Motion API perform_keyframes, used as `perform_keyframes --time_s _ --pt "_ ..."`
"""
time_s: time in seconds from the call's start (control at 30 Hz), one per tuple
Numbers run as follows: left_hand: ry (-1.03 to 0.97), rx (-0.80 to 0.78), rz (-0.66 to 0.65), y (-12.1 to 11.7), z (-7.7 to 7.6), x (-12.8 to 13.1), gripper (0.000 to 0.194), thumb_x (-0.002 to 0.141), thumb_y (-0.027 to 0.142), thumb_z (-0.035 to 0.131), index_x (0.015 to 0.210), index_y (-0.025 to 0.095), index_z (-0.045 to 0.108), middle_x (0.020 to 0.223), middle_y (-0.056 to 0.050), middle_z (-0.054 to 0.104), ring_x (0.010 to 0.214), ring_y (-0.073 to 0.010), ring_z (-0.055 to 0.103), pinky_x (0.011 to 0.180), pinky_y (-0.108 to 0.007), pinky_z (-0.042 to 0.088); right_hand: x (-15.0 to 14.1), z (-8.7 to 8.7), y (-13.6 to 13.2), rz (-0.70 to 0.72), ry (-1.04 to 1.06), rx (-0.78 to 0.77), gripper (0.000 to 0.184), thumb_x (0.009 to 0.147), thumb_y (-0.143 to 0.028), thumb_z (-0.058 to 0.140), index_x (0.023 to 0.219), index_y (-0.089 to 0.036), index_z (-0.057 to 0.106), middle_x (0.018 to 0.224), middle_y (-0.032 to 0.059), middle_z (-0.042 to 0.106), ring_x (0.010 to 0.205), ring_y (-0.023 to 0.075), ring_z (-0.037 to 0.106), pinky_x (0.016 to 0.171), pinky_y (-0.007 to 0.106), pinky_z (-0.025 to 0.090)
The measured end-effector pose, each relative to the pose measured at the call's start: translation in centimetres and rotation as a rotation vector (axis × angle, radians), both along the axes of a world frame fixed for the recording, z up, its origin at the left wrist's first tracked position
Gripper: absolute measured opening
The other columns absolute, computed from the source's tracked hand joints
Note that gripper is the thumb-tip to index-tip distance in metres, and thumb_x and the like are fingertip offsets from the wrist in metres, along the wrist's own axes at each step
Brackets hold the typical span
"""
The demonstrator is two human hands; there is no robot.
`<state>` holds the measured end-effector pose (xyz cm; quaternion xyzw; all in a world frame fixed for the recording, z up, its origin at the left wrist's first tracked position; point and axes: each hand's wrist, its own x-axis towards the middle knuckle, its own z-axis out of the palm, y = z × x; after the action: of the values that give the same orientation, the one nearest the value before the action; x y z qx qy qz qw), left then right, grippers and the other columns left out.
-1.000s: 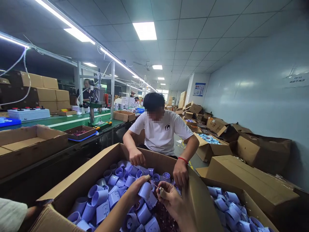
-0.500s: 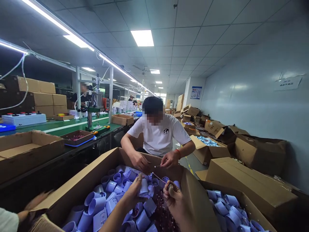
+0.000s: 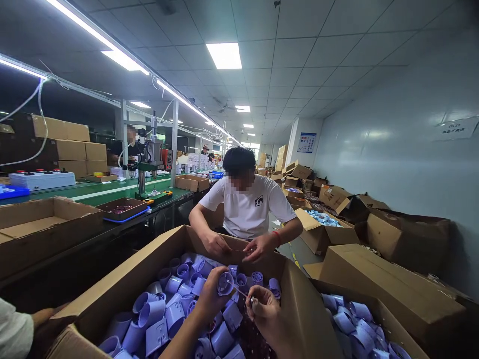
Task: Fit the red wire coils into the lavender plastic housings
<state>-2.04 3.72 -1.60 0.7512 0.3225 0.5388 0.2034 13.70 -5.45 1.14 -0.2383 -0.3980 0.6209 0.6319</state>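
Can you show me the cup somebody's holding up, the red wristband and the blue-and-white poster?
Cup (image 3: 223,285): head view, on its round end.
Red wristband (image 3: 277,237): head view, on the band itself.
Poster (image 3: 307,142): head view, middle of its front.

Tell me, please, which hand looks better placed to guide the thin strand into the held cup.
Probably the right hand: it pinches a small part with a thin strand reaching toward the cup, while the left hand is busy holding that cup.

bare left forearm (image 3: 183,331) slanting up and inward, left hand (image 3: 208,295) curled in a grip, right hand (image 3: 267,311) near it, fingers (image 3: 264,293) pinched together, right forearm (image 3: 290,344) angled inward
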Motion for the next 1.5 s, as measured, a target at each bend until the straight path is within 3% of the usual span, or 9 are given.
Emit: perform_keyframes --time_s 0.33,0.83,1.33,1.5 --pt "0.12 -0.054 -0.087 -1.3 1.3 0.2 0.041 0.06 0.014 0.066 0.1 0.022 0.056 0.104 -0.006 0.055 0.096 -0.0222 0.056 0.086 -0.039 0.049 -1.3 0.9 -0.2 0.065 -0.176 -0.048 0.034 0.05 -0.037 0.086 0.065 -0.014 0.067 0.053 -0.0041 0.054 0.045 0.0048 0.038 0.043 0.018 0.027" --pt "0.191 0.004 -0.16 -1.2 1.0 0.1 0.048 0.057 0.004 0.059 0.102 0.021 0.058 0.106 -0.008 0.056 0.102 -0.0236 0.053 0.092 -0.042 0.045 -1.5 1.1 0.1 -0.014 -0.225 -0.102 0.038 0.046 -0.039 0.087 0.067 -0.014 0.068 0.054 -0.0042 0.056 0.047 0.0044 0.037 0.045 0.02 0.026" --pt "0.38 0.045 -0.051 -1.0 0.4 0.2 0.052 0.054 0.008 0.06 0.104 0.022 0.059 0.108 -0.008 0.06 0.104 -0.0271 0.055 0.089 -0.041 0.043 -1.6 0.6 0.5 -0.02 -0.358 -0.08 0.036 0.051 -0.04 0.085 0.069 -0.016 0.066 0.06 -0.0036 0.06 0.053 0.0071 0.047 0.052 0.021 0.034" --pt "0.412 0.049 -0.044 -1.4 0.7 0.3 0.049 0.057 0.009 0.061 0.104 0.022 0.059 0.109 -0.009 0.061 0.105 -0.0273 0.054 0.091 -0.042 0.04 -1.7 -0.1 1.1 -0.121 -0.421 -0.106 0.041 0.05 -0.045 0.083 0.07 -0.016 0.061 0.057 -0.0036 0.059 0.053 0.0099 0.052 0.053 0.023 0.037"
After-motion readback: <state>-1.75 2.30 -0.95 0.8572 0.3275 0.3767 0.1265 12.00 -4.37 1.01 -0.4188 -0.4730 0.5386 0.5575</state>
